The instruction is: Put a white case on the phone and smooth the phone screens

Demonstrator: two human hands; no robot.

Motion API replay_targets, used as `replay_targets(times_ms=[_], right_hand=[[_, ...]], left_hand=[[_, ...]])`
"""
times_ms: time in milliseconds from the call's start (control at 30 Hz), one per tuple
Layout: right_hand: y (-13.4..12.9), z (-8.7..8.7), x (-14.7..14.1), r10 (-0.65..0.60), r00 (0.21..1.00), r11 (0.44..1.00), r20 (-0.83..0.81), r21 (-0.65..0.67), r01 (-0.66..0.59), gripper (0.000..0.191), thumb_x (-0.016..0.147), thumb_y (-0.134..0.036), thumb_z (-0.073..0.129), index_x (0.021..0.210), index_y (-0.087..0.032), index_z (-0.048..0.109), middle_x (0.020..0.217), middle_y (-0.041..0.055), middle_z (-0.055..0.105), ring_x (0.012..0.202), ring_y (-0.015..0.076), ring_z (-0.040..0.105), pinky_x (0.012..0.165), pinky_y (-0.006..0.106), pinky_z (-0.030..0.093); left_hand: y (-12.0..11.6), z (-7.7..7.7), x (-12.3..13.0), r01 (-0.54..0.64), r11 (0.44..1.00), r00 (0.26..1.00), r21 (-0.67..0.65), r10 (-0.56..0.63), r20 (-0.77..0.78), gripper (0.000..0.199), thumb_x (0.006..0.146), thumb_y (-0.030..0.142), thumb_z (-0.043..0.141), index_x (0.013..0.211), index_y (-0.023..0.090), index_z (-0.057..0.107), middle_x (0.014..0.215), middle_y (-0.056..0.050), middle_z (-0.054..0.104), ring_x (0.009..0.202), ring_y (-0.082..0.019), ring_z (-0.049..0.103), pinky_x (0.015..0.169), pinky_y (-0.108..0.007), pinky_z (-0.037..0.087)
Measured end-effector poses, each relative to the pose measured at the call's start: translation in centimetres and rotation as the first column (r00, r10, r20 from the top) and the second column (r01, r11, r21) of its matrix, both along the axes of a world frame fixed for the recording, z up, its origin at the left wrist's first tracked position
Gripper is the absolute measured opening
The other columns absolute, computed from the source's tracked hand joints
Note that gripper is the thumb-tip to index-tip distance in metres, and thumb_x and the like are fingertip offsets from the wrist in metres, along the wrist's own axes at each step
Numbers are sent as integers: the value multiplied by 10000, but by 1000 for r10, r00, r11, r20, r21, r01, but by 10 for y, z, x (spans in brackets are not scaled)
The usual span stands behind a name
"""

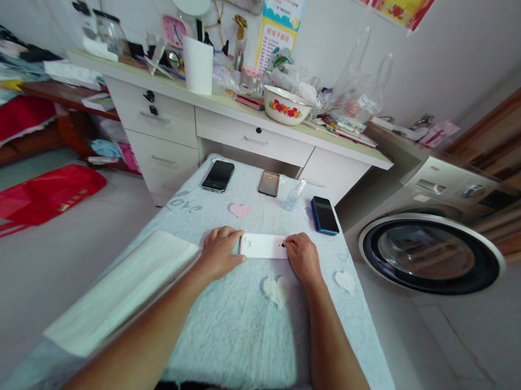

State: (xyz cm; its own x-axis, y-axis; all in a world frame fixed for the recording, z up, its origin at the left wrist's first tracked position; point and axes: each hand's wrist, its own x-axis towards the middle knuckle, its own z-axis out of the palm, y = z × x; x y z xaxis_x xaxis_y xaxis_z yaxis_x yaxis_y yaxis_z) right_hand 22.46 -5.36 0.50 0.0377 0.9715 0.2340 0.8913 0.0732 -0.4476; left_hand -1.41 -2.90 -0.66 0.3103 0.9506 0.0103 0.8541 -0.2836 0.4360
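Observation:
A white phone [263, 246] lies lengthwise across the cloth-covered table [236, 322], its back facing up and a dark camera spot near the right end. My left hand [220, 251] holds its left end, thumb at the near corner and index finger at the far corner. At the other end, the curled fingers of my right hand [302, 255] grip the phone beside the camera spot; their tips are partly hidden. Beyond my hands are a black phone [218, 176], a brown phone case [268, 184], a clear spray bottle [293, 195] and a blue-edged phone [324, 214].
A folded whitish cloth or paper [124, 292] lies along the table's left side. Behind stands a white desk [160, 117] bearing a floral enamel bowl [286, 108] and plastic bags. A washing machine [432, 250] is at the right, and a red bag [46, 192] lies on the floor.

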Motion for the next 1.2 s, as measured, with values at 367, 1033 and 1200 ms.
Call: replay_targets(times_ms=[367, 1033, 1200], right_hand=[[-8, 10, 7, 121, 992, 985, -26, -123, -124, 125, 776, -141, 541, 798, -180, 658, 830, 19, 617, 764, 122, 562, 720, 218, 401], [6, -1, -5, 19, 999, 999, -29, 32, -18, 156, 847, -172, 496, 852, -172, 653, 845, 28, 566, 793, 130, 543, 763, 227, 394], [2, 0, -6, 78, 997, 997, -10, -19, -78, 187, 871, -184, 487, 897, -193, 672, 865, 30, 563, 804, 124, 545, 762, 214, 390]], left_hand=[[-2, 1, 1, -7, 1000, 1000, -4, 7, -20, 583, 702, 405, 586, 1262, 286, 476, 1207, -49, 516, 1109, -268, 421, 950, -376, 307], [-2, -1, 1, -5, 1000, 1000, 22, 6, -6, 581, 699, 407, 581, 1256, 269, 486, 1185, -52, 519, 1098, -270, 427, 935, -370, 318], [-2, 0, 0, -8, 1000, 1000, 13, 9, -11, 572, 701, 407, 580, 1251, 280, 486, 1188, -46, 518, 1099, -267, 424, 948, -369, 310]])
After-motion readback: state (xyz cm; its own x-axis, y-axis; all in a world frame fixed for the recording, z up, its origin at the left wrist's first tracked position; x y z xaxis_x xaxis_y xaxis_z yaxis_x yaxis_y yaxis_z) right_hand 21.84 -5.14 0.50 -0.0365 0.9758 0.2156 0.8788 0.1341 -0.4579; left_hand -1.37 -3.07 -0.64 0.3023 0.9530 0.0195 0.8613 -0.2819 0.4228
